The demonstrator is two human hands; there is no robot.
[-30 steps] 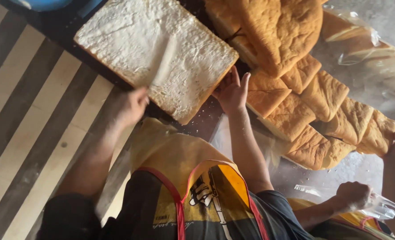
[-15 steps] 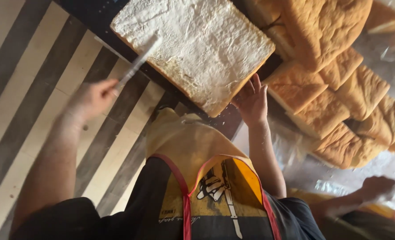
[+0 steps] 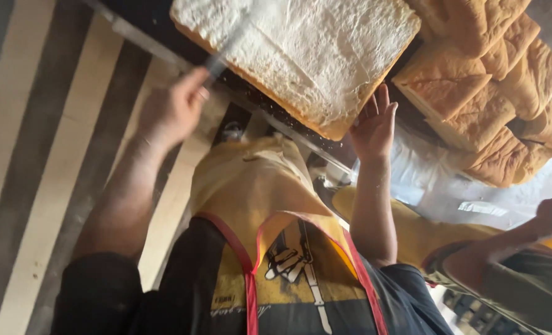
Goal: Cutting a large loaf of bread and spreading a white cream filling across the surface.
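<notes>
Nearest me, my left hand [image 3: 170, 111] is closed around a knife [image 3: 226, 46], its blade blurred over the sponge slab [image 3: 313, 49]. My right hand [image 3: 375, 124] is spread flat against the slab's near edge on the dark table [image 3: 133, 15]. The slab looks soft and crumbly, so I'd support it underneath at the crust.
</notes>
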